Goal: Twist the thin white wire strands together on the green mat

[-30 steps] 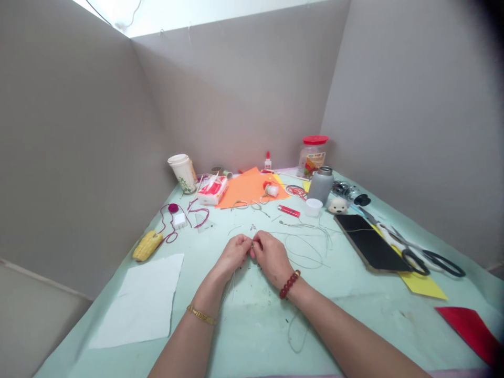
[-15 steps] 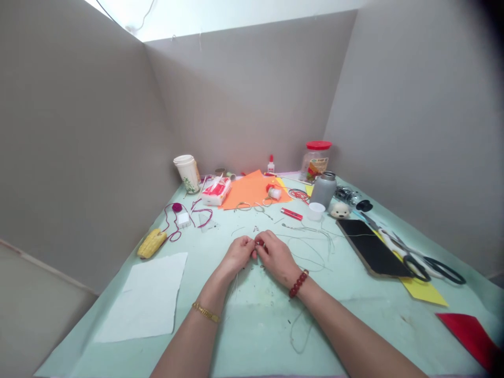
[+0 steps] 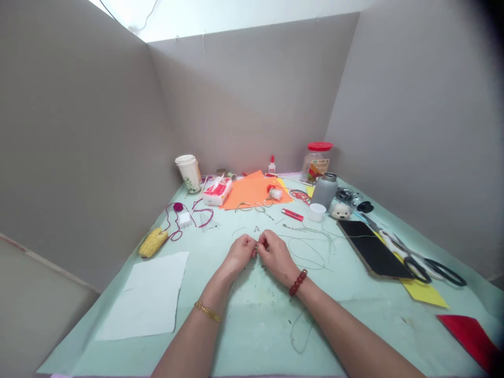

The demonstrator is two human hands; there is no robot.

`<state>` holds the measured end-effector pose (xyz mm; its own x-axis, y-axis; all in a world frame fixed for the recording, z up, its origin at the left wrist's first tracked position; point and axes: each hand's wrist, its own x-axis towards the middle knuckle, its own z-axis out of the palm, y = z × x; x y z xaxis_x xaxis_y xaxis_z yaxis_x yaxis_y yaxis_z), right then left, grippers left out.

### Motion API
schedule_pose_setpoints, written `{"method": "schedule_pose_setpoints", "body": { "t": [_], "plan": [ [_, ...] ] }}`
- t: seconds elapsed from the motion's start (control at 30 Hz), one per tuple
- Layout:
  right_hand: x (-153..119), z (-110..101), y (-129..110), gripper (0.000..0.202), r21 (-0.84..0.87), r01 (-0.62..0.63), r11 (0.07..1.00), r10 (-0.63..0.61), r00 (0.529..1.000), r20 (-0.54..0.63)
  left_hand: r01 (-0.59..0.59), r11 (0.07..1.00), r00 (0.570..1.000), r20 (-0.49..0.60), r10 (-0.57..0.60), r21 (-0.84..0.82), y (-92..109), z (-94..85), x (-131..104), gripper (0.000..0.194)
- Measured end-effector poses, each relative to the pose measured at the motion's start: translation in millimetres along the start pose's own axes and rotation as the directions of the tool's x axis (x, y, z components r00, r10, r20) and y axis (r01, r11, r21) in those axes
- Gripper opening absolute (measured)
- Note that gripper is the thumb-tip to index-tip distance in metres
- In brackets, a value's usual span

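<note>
As forearms [image 3: 196, 333] slant inward | left hand [image 3: 240, 253] and right hand [image 3: 276, 258] meet | fingers [image 3: 264, 247] pinching a tiny item [image 3: 256, 247], identity unclear

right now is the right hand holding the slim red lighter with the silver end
No, the slim red lighter lies apart from the right hand, farther back on the pale green covering.

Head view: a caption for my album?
Left hand and right hand close together over a green tabletop, loose cords and orange paper beyond.
</note>
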<state>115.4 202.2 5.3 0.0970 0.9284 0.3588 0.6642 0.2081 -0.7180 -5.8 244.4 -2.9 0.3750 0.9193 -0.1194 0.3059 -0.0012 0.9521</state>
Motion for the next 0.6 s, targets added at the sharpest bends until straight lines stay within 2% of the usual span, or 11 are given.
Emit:
{"method": "schedule_pose_setpoints", "body": {
  "t": [0.1, 0.17, 0.27, 0.37, 0.43, 0.47, 0.53, 0.6],
  "plan": [
    [2.5, -1.6, -1.1, 0.003, 0.308, -0.232, 0.923, 0.209, 0.972, 0.108, -0.026, 0.999, 1.0, -0.011, 0.027, 0.026, -3.8, 1.5, 1.7, 0.02],
    [3.6, -3.2, -0.9, 0.005, 0.493, -0.326, 0.806, 0.25, 0.944, 0.216, -0.038, 0.999, 0.999, -0.005, 0.038, 0.035, -5.9, 2.1, 2.9, 0.017],
    [3.8, -9.0, -1.2, 0.012, 0.653, -0.407, 0.639, 0.192, 0.906, 0.376, -0.06, 0.998, 0.998, 0.0, 0.06, 0.03, -8.0, 2.7, 4.1, 0.019],
    [1.7, -21.4, -7.0, 0.014, 0.679, -0.518, 0.52, 0.074, 0.82, 0.568, -0.08, 0.996, 0.997, -0.003, 0.08, 0.025, -9.2, 3.0, 4.2, 0.024],
    [-1.3, -35.6, -15.1, 0.013, 0.655, -0.57, 0.496, 0.031, 0.766, 0.642, -0.092, 0.995, 0.996, -0.007, 0.092, 0.032, -9.6, 2.7, 3.6, 0.023],
    [-3.5, -45.4, -19.9, 0.012, 0.644, -0.578, 0.502, 0.027, 0.754, 0.656, -0.095, 0.995, 0.995, -0.008, 0.095, 0.038, -9.6, 2.4, 3.1, 0.021],
    [-9.4, -71.0, -28.4, 0.014, 0.628, -0.558, 0.543, 0.034, 0.761, 0.647, -0.083, 0.995, 0.996, -0.008, 0.084, 0.047, -9.4, 2.0, 2.3, 0.019],
    [-18.2, -105.2, -30.8, 0.018, 0.611, -0.512, 0.604, 0.06, 0.794, 0.605, -0.057, 0.997, 0.998, -0.007, 0.057, 0.055, -8.8, 1.8, 1.6, 0.019]
  ]
}}
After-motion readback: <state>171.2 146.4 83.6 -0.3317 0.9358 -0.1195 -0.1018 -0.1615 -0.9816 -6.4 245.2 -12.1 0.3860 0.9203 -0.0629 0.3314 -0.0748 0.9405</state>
